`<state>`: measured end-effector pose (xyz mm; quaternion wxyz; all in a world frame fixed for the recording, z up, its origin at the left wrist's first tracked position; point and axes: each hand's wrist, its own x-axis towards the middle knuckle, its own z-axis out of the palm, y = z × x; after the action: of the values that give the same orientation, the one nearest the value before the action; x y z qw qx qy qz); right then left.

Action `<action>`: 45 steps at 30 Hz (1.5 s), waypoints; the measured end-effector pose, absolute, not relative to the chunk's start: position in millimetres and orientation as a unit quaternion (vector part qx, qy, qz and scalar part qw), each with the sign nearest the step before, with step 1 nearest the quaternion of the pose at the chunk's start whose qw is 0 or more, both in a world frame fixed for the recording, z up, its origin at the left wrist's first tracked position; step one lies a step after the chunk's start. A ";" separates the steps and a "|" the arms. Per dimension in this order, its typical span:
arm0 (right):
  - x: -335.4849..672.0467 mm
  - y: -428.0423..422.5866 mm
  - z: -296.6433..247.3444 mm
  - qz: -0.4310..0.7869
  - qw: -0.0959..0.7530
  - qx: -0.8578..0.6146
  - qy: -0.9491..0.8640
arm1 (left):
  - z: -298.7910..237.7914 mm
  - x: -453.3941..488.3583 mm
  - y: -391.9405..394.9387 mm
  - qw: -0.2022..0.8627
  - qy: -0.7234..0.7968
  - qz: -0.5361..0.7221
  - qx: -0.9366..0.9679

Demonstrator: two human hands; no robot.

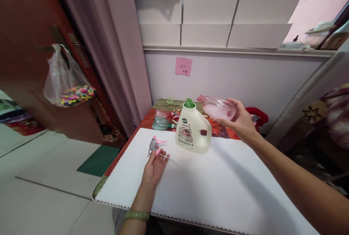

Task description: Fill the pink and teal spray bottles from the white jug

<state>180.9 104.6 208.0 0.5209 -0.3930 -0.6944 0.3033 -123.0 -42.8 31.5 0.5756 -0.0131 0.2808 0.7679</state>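
Note:
My left hand (155,167) is closed around a pink and grey spray trigger head (155,147), palm up, its thin tube pointing right over the table. My right hand (241,120) grips the base of a clear pink bottle (219,107). The bottle is tilted almost level, its open threaded neck pointing left near the mouth of a cream detergent jug (192,129). That jug stands upright with its cap off and a green spout showing inside the neck. Some whitish liquid appears to lie in the pink bottle.
Behind the jug lie pink and teal spray bottles (163,119) and a small greenish cap (169,101). A white mat (174,191) covers the table's front. A red object (257,115) sits beyond my right hand. A plastic bag of colourful pieces (76,95) hangs on the door at left.

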 end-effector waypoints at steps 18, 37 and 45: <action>174.0 107.8 251.6 0.171 0.419 -0.445 -0.773 | 21.8 -126.1 -42.7 0.577 0.284 0.765 0.025; 170.0 106.7 275.2 0.159 0.369 -0.451 -0.797 | 8.9 -129.9 -39.8 0.579 0.285 0.763 0.039; 170.2 102.9 283.3 0.144 0.350 -0.452 -0.808 | 12.3 -128.7 -40.1 0.578 0.293 0.761 0.035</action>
<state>170.2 102.9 283.3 0.3500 -0.4518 -0.8078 0.1444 -128.7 -40.1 12.3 0.5781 0.0353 0.2927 0.7608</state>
